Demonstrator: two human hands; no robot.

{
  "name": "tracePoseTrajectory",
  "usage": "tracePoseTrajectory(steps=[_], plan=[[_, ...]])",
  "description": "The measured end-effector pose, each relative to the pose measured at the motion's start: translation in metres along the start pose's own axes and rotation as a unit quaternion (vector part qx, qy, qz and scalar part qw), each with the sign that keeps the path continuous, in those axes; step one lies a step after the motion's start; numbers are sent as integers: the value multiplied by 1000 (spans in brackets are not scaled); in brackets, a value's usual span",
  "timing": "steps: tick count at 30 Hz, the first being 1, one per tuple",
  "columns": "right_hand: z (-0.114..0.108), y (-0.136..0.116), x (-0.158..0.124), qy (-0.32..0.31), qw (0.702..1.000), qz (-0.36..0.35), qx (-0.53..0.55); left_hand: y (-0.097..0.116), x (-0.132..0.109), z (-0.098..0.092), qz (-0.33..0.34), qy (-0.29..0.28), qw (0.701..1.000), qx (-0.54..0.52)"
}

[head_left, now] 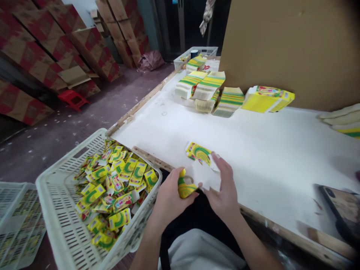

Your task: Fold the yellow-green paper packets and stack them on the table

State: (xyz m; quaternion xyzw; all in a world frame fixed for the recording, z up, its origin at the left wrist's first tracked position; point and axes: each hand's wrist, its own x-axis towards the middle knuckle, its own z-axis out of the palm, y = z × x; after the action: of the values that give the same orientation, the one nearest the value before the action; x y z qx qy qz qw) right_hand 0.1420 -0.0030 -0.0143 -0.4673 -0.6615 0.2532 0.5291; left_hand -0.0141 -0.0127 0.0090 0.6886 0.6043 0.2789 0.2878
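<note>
Grey clothing [202,249] nearest, left hand [174,191] and right hand [225,187] above it at a table edge

The grey clothing is cut off by the bottom edge. At far left, a pale crate [21,225] runs out of the picture, its yellow-green contents blurred behind the slats. Behind it rise red-and-brown boxes [42,48], cropped at the top, with a red stool [73,99] before them. Next comes a white basket [56,210], its lower end cut off, holding a heap of small yellow-green packets [120,219]; those underneath are hidden.

Just right of the basket, the left hand grips a yellow-green carton [187,189] between thumb and fingers, which cover part of it. The right hand grasps a piece of white card [206,176]; blur hides its outline, and whether it joins the carton I cannot tell. Beyond it, another printed carton [198,150] lies on the white table [267,150], partly hidden; whether the right fingertips touch it is unclear.

Farther back stand striped stacks [209,85], some overlapping, then a larger yellow box [267,99] just before a brown panel [281,48], cropped above. At far right, a pile [345,120] is cut by the edge, and below it a phone [340,206] is blurred and only partly in view.
</note>
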Motion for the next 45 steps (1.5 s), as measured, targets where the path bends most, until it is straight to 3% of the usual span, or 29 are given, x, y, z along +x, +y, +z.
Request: tracePoseTrajectory(steps=[2,4,6,7,9,11,15,17,19,22,24,25,29,36,38,42,45], plan=[[4,1,-2,-11,978,144,148,1,-3,8,-4,3,1000,-3],[8,1,-3,-97,908,271,305,3,-7,13,32,-18,999,-12],[11,1,-3,-179,835,338,395,5,-9,16,82,-27,996,-12],[11,2,-3,-200,820,346,409,5,-9,17,101,-22,995,-13],[11,4,-3,-198,835,333,390,4,-9,17,113,-11,993,-14],[10,5,-5,-181,873,297,341,2,-8,16,100,-17,995,-16],[6,-1,-11,-207,952,122,192,-3,-7,18,85,-57,994,-25],[5,-4,-14,-228,967,40,103,-6,-6,21,104,-28,994,-24],[4,-3,-14,-219,974,7,49,-7,-7,25,122,27,992,-16],[2,5,-11,-115,992,38,28,-9,-7,28,112,74,991,17],[-2,12,-8,-64,995,59,40,-12,-7,26,89,92,991,41],[-4,15,-7,-71,995,55,43,-13,-7,24,79,98,991,44],[-14,20,-2,-193,981,1,-6,-20,-5,13,82,102,991,29],[-39,11,21,-305,952,-4,13,-22,-3,0,88,23,996,23],[-36,11,23,-297,954,21,38,-21,-2,-1,94,26,995,25],[-16,13,14,-216,970,91,62,-19,1,0,91,45,994,29],[-5,14,8,-221,966,98,89,-20,-1,0,81,46,995,25]])
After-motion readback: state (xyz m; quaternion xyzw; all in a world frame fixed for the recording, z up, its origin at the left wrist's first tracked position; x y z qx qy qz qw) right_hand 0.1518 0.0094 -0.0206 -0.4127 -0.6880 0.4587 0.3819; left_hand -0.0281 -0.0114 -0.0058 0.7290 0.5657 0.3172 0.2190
